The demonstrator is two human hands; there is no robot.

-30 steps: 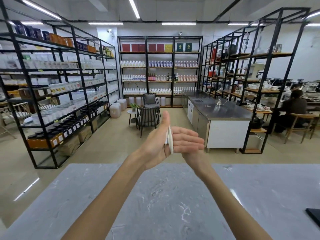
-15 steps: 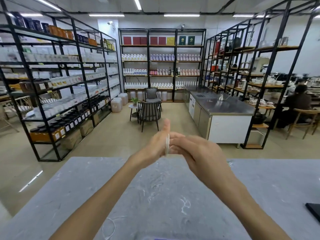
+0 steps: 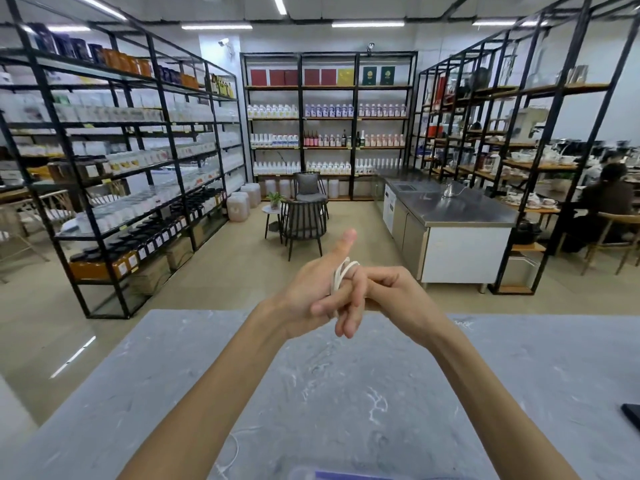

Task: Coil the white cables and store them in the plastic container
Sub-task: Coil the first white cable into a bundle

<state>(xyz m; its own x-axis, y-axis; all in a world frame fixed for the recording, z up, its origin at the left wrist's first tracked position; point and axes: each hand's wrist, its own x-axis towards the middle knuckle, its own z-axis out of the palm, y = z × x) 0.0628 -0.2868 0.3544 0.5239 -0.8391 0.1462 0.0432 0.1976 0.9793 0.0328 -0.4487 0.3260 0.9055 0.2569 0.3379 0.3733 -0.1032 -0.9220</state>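
Since the earlier frame the right hand [image 3: 398, 299] has curled its fingers over the left hand's [image 3: 311, 292] fingers, which have turned down. White cable [image 3: 341, 275], thin, smooth and round, loops around the left fingers, pinched between both hands. Left thumb points to 12 o'clock. Below, at 6 o'clock, grey veined marble table [image 3: 346, 393]; a loose white cable strand [image 3: 233, 452] lies there.

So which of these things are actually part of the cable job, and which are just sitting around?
Part of the job:
- white cable, looped around the left hand
- right hand, at the coil
- loose white cable on the grey table

Just lying about:
- dark flat object at the table's right edge
- chairs
- steel counter
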